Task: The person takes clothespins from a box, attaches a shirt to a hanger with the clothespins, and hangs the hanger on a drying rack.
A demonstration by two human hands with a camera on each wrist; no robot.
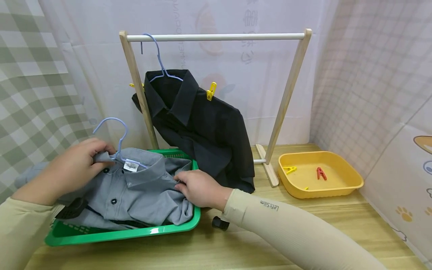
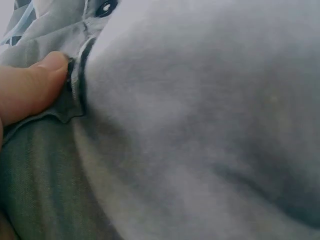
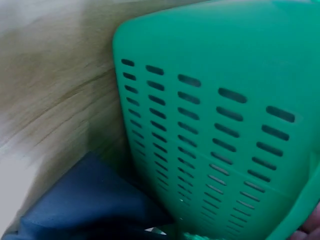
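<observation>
A grey button shirt [image 1: 145,198] lies in a green basket [image 1: 135,235], with a blue hanger [image 1: 125,132] set inside its collar, hook upward. My left hand [image 1: 79,165] pinches the shirt near the collar, beside the hanger. In the left wrist view the thumb [image 2: 37,90] presses the cloth [image 2: 165,125] at its edge. My right hand [image 1: 202,187] pinches the shirt's shoulder over the basket's right rim; its fingertips are partly hidden by cloth. The right wrist view shows mostly the slotted basket wall [image 3: 200,125], with a bit of the hand at the lower right edge.
A black shirt [image 1: 216,138] hangs from the rack's white bar [image 1: 216,37] on another blue hanger [image 1: 158,52], with a yellow clip [image 1: 211,91] at its shoulder. On the right, a yellow tray [image 1: 307,193] contains a red clip [image 1: 321,173] and yellow clips [image 1: 289,170].
</observation>
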